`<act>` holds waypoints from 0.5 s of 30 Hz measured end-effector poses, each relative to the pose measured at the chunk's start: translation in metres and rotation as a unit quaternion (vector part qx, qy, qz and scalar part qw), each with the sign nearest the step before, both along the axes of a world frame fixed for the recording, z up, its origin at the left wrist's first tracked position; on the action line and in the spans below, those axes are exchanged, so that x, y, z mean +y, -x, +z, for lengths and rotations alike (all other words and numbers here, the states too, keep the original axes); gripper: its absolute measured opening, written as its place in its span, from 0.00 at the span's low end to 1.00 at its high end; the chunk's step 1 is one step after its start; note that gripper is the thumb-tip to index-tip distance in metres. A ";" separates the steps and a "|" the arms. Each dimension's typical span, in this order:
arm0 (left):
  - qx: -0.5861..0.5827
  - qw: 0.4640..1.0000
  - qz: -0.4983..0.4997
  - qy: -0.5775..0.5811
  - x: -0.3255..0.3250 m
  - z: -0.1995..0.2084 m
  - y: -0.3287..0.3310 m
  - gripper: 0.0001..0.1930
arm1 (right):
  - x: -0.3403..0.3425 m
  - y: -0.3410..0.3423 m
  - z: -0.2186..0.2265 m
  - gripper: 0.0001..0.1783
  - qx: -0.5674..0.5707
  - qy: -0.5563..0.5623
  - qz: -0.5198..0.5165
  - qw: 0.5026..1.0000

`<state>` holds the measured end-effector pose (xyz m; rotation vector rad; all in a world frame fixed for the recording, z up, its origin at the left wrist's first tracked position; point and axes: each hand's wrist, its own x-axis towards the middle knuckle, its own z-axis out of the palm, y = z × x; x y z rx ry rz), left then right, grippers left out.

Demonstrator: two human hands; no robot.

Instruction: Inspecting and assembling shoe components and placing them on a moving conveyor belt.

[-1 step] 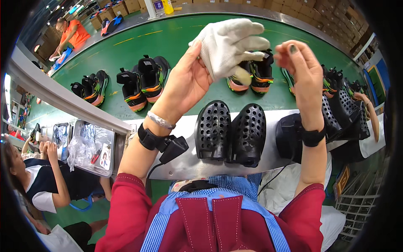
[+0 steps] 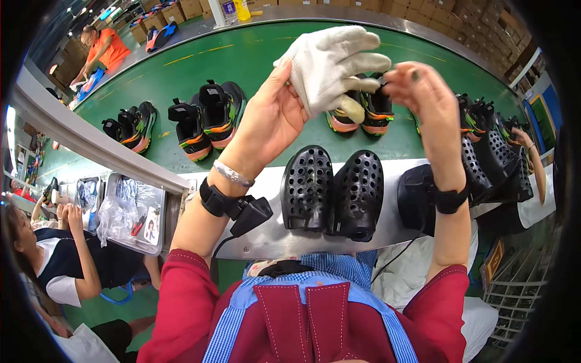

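Observation:
A white knit work glove (image 2: 327,69) with a yellowed thumb hangs limp, its fingers pointing right. My left hand (image 2: 279,118) grips it near the cuff between thumb and fingers. My right hand (image 2: 426,100) is raised just right of the glove's fingertips, its bent fingers loosely apart and somewhat blurred; I see nothing in it. Below the hands, two black perforated shoe lasts (image 2: 307,190) stand side by side on the metal edge of the bench. Behind the glove sits a pair of black shoes (image 2: 376,112) with orange and green trim, partly hidden.
More black shoes (image 2: 221,112) stand on the green conveyor (image 2: 272,45). At right are further perforated lasts (image 2: 478,163), with another person's arm (image 2: 535,160) beyond. A metal tray (image 2: 158,239) with plastic bags is at left, near a seated person (image 2: 66,257). A person in orange (image 2: 112,48) works far left.
My right hand has moved left, closer to the glove's fingertips. The glove has shifted very slightly in my left hand, which stays almost in place.

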<state>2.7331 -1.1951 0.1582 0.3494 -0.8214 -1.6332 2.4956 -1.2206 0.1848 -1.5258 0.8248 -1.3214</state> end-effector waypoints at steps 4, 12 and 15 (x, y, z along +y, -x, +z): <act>0.016 1.000 -0.006 -0.004 0.000 0.000 0.008 0.23 | 0.022 -0.025 -0.014 0.17 0.080 -0.090 0.121 0.985; 0.012 0.997 0.080 -0.001 -0.008 0.002 0.024 0.22 | 0.000 -0.010 -0.007 0.06 0.196 0.143 -0.070 0.968; -0.045 0.997 0.051 0.024 -0.003 0.009 0.049 0.21 | 0.011 -0.040 -0.010 0.10 0.280 0.249 -0.072 0.924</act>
